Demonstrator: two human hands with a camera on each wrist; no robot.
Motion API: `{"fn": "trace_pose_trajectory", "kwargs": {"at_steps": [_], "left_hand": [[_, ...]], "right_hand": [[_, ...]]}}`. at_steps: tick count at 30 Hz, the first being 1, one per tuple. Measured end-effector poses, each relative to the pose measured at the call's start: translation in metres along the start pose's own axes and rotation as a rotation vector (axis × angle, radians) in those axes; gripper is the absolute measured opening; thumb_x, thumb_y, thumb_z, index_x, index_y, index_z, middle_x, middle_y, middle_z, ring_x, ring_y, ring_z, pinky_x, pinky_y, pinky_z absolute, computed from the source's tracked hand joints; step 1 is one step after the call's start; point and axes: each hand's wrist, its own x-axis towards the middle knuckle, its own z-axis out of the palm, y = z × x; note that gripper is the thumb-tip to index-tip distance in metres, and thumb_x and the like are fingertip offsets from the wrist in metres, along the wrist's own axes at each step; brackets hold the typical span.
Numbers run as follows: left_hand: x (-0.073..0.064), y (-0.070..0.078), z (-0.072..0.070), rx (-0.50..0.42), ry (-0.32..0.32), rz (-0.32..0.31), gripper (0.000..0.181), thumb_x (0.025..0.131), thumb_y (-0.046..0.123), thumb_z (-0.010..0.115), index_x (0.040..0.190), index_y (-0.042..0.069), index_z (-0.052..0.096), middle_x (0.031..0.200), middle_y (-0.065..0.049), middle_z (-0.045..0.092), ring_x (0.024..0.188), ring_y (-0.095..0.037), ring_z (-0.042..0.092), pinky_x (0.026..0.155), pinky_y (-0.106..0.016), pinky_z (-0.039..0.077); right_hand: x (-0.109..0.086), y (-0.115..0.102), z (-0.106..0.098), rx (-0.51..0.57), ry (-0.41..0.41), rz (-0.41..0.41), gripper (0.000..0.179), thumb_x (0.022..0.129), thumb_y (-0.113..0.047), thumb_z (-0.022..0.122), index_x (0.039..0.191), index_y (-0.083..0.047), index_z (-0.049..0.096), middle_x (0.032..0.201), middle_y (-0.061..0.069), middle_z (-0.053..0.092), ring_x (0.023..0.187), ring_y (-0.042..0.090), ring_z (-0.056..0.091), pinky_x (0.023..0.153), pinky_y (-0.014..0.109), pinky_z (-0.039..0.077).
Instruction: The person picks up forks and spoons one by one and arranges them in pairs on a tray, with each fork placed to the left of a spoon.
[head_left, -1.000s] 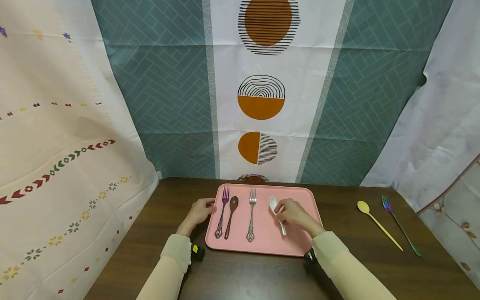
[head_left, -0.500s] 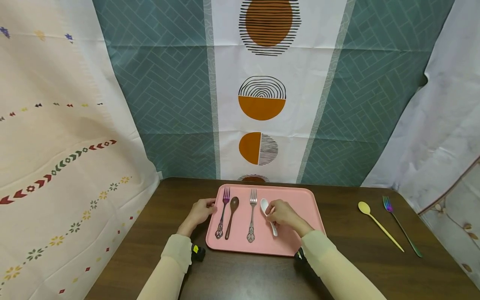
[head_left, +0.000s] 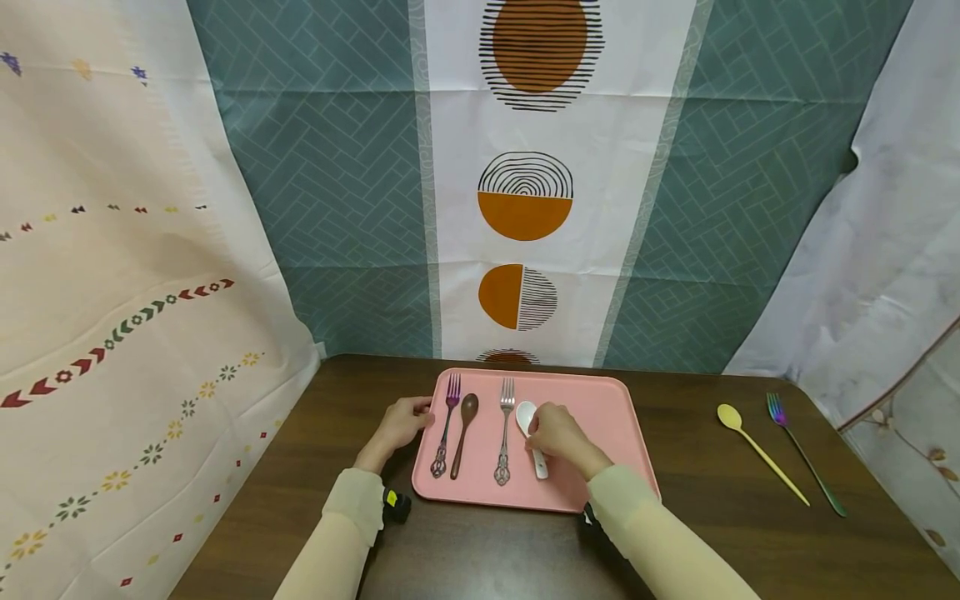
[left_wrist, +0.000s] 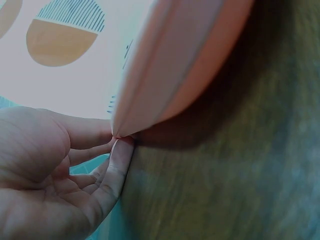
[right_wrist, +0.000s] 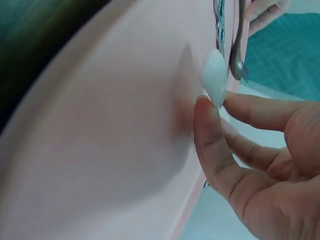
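Observation:
My left hand (head_left: 401, 422) is at the left side of the pink tray (head_left: 600, 421). In the left wrist view its thumb and forefinger pinch the tray's rim (left_wrist: 160, 65). My right hand (head_left: 561, 435), over the right half of the tray, pinches a white spoon (head_left: 526, 412) by its handle. The handle end shows in the right wrist view, between thumb and fingers (right_wrist: 212, 150). Left of that spoon lie a silver fork (head_left: 503, 429), a brown wooden spoon (head_left: 468, 408) and a purple-tined fork (head_left: 447, 421), side by side on the tray.
On the dark wooden table (head_left: 675, 475), right of the tray, lie a yellow spoon (head_left: 765, 458) and a rainbow-coloured fork (head_left: 804, 454). A patterned curtain (head_left: 352, 208) hangs along the table's back edge, with pale cloths at both sides.
My right hand has moved left with the white spoon, closer to the silver fork. The spoon has turned more upright in the head view. My left hand stays at the tray's rim.

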Motion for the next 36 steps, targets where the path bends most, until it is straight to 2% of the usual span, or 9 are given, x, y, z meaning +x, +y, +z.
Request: {"fn": "trace_pose_trajectory", "kwargs": {"at_steps": [5,11,19,23,29,36], "left_hand": [[-0.001,0.0,-0.001,-0.014,-0.006,-0.013,0.043,0.098,0.006,0.066,0.139,-0.005,0.062,0.105,-0.012,0.069,0.094,-0.025,0.065,0.092,-0.045,0.055],[0.001,-0.001,-0.001,-0.015,-0.014,-0.014,0.043,0.098,0.006,0.066,0.14,-0.005,0.062,0.105,-0.012,0.069,0.094,-0.025,0.064,0.092,-0.045,0.056],[0.0,0.001,-0.001,-0.013,-0.017,-0.009,0.043,0.099,0.006,0.066,0.14,-0.005,0.062,0.106,-0.013,0.069,0.095,-0.026,0.066,0.093,-0.045,0.056],[0.0,0.001,-0.001,-0.01,-0.012,-0.005,0.043,0.099,0.006,0.066,0.139,-0.006,0.062,0.106,-0.013,0.07,0.095,-0.026,0.065,0.092,-0.046,0.056],[0.0,0.0,-0.001,-0.005,-0.015,-0.016,0.043,0.099,0.007,0.066,0.14,-0.005,0.062,0.106,-0.013,0.069,0.092,-0.024,0.063,0.09,-0.043,0.056],[0.001,0.0,0.0,-0.006,-0.008,-0.008,0.042,0.098,0.006,0.066,0.139,-0.005,0.063,0.101,-0.011,0.067,0.089,-0.023,0.061,0.084,-0.039,0.054]], "right_hand": [[0.002,-0.007,0.003,-0.05,0.021,0.046,0.017,0.074,-0.003,0.086,0.071,-0.004,0.07,0.076,0.008,0.062,0.075,0.023,0.056,0.06,0.029,0.049],[0.004,-0.01,0.007,-0.029,0.024,0.099,0.018,0.075,-0.001,0.086,0.071,-0.002,0.069,0.085,0.015,0.056,0.078,0.026,0.058,0.059,0.029,0.052],[0.004,-0.012,0.01,0.001,0.034,0.124,0.019,0.076,0.001,0.085,0.069,-0.002,0.068,0.081,0.017,0.057,0.057,0.021,0.065,0.051,0.026,0.052],[0.003,-0.013,0.011,-0.001,0.03,0.121,0.018,0.076,0.0,0.085,0.07,-0.002,0.068,0.081,0.016,0.057,0.057,0.019,0.063,0.051,0.025,0.05],[0.002,-0.013,0.013,0.014,0.016,0.123,0.02,0.077,0.002,0.084,0.067,-0.003,0.067,0.071,0.012,0.061,0.047,0.014,0.064,0.046,0.023,0.05],[0.0,-0.012,0.012,-0.001,0.015,0.106,0.022,0.077,-0.001,0.086,0.067,-0.003,0.067,0.067,0.009,0.061,0.048,0.013,0.062,0.048,0.024,0.05]]}}
